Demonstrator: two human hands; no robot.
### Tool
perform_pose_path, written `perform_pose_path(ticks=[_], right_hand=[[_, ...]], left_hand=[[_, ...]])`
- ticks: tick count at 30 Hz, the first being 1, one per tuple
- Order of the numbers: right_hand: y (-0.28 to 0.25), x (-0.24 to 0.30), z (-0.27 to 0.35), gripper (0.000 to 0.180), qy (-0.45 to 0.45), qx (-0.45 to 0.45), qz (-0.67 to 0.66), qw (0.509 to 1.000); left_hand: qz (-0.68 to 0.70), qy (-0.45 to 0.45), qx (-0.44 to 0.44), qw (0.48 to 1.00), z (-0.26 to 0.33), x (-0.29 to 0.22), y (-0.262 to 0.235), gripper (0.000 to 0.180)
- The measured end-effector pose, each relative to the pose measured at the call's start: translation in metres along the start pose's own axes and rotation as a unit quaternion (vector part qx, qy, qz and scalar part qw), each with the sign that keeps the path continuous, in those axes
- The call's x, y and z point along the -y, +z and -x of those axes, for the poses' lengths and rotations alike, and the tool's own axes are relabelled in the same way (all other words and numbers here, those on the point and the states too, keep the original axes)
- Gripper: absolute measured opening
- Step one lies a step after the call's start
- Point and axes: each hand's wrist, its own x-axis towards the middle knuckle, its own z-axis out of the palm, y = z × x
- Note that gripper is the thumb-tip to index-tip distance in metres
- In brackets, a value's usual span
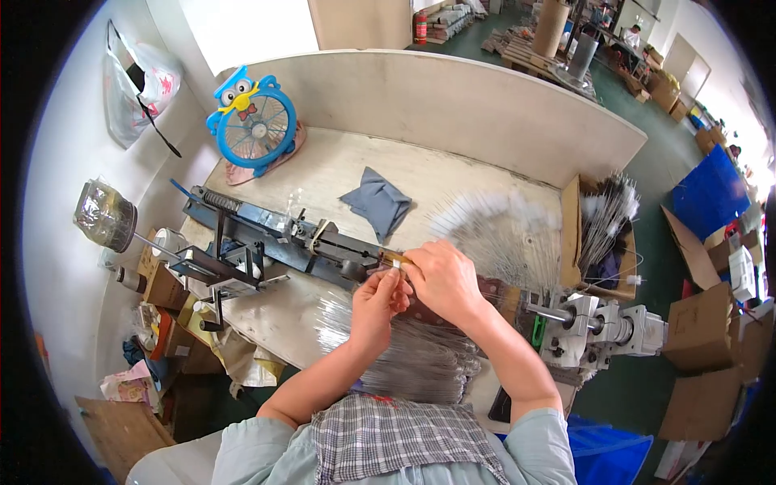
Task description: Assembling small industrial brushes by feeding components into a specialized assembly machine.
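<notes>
Brass-coloured rod (394, 259) (long axis left-right) pinched in both grips, left hand (377, 301) and right hand (443, 279).

Blue fan (252, 123) with yellow beak at eleven o'clock; grey cloth (378, 202) centre; grey checked apron (396, 436) at six.

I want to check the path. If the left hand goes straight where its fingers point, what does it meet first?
Probably the dark metal machine: the left hand points up-left toward its near end, though depth is unclear.
</notes>
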Motion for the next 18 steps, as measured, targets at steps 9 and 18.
perform_pose_path(ticks=[9, 18], right_hand=[[-0.009, -0.004, -0.004, 0.019, 0.14, 0.11, -0.229, 0.957], [0.008, 0.037, 0.006, 0.029, 0.041, -0.037, 0.026, 0.998]], left_hand=[[-0.032, -0.038, 0.046, 0.998, 0.003, -0.016, -0.001, 0.034], [0.15, -0.017, 0.041, 0.988, 0.0, -0.003, -0.008, 0.031]])
